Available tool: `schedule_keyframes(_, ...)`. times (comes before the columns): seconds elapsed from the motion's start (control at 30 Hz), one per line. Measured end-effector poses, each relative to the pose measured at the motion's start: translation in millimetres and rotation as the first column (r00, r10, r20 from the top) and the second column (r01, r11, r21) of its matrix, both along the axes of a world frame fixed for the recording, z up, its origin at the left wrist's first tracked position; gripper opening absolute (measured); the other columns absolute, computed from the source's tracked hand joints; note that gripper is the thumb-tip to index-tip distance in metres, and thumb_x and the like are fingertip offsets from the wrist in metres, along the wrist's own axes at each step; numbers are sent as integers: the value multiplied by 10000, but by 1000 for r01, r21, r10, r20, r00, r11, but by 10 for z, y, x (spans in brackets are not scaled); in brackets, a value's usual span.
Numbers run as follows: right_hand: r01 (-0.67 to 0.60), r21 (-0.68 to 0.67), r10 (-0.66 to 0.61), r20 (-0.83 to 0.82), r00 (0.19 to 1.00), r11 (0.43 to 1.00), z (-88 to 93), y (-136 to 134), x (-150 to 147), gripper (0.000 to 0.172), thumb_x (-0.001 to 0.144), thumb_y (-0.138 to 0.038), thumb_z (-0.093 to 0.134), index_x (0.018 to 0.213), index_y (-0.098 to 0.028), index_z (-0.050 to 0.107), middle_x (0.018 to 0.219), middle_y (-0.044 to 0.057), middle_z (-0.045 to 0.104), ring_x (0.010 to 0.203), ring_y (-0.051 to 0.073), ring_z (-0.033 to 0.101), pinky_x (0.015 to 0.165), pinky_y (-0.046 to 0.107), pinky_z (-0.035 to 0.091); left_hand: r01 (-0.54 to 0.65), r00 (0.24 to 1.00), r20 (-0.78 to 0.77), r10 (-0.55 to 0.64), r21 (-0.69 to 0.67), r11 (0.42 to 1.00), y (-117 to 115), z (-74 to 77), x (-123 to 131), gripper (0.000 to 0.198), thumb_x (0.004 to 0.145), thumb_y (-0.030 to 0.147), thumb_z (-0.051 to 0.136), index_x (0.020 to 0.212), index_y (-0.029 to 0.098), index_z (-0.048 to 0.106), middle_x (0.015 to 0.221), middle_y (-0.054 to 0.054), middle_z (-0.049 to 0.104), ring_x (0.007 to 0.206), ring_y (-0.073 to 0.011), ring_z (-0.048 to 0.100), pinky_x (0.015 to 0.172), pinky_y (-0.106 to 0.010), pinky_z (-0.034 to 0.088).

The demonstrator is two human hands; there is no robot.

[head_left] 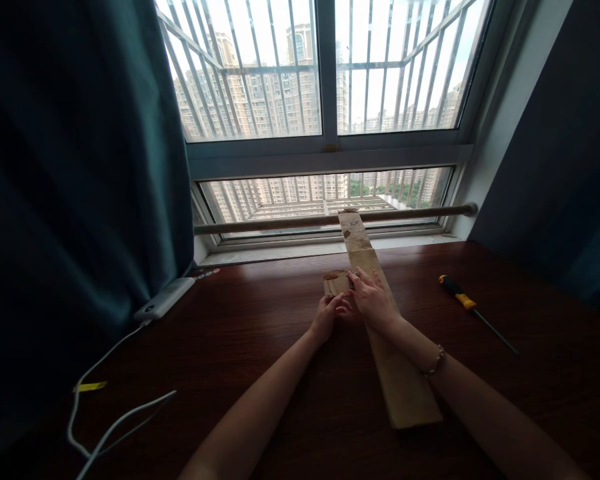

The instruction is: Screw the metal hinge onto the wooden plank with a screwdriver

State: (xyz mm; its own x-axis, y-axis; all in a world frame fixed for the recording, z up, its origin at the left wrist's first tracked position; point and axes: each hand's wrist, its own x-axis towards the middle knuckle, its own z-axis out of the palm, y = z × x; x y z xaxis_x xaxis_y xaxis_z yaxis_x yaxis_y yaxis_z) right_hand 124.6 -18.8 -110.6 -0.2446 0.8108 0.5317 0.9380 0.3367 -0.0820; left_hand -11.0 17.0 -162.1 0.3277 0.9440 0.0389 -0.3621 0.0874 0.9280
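Observation:
A long, narrow wooden board (405, 380) lies on the dark reddish-brown tabletop, its far end reaching to the rail by the window. Against its left side sits a short piece of board (335, 283) with brown stains on top. My left hand (329, 317) has its fingers curled at the near edge of this short piece and grips it. My right hand (375, 300) rests across the long board, with its fingertips pressed together where the two pieces meet. A small dark bit shows by those fingertips, too hidden to name.
To the right lies a screwdriver (463, 300) with a black and yellow handle. A white power strip (165, 299) and its white cable (110, 350) are at the left, near a blue curtain (145, 167). A metal rail (280, 223) crosses before the barred window.

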Motion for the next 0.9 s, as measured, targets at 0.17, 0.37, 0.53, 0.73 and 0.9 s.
schedule_keyframes(0.17,-27,19,27,-45,999,999,-57,12,-2,409,903,-165,397,1302,-84,356,1307,114,460,1301,199,250,1085,428,131,-3,1000,-21,4,42,999,-2,21,14,402,672,429,646,879,85,635,617,-53,625,548,-124,571,554,-247,427)
schedule_keyframes(0.37,-62,14,64,-256,965,998,-103,55,54,392,886,-164,371,1275,-116,392,1281,123,479,1298,199,262,1064,426,216,-33,998,-56,37,63,997,-38,78,48,410,663,443,647,884,100,608,601,-40,621,531,-124,573,510,-221,409)
schedule_keyframes(0.53,-129,98,158,-419,894,987,-47,77,108,387,875,-165,352,1256,-139,419,1244,117,510,1262,207,333,1024,423,303,-37,997,-63,43,84,996,-48,95,44,406,660,448,648,874,106,599,590,-34,616,523,-124,573,498,-216,409)
schedule_keyframes(0.73,-136,72,152,-306,940,988,83,-343,-169,311,891,-180,343,1139,-112,518,899,111,656,845,203,625,765,304,485,-51,998,-43,56,101,994,-22,49,37,360,627,431,684,782,111,628,605,-40,623,545,-124,564,524,-226,425)
schedule_keyframes(0.9,-29,-194,51,109,993,981,-57,-566,-470,499,868,-176,371,1345,-39,321,733,130,674,590,222,642,547,282,484,-5,991,-128,21,124,992,7,16,23,331,640,424,678,705,103,634,569,-48,615,500,-117,539,490,-224,396)
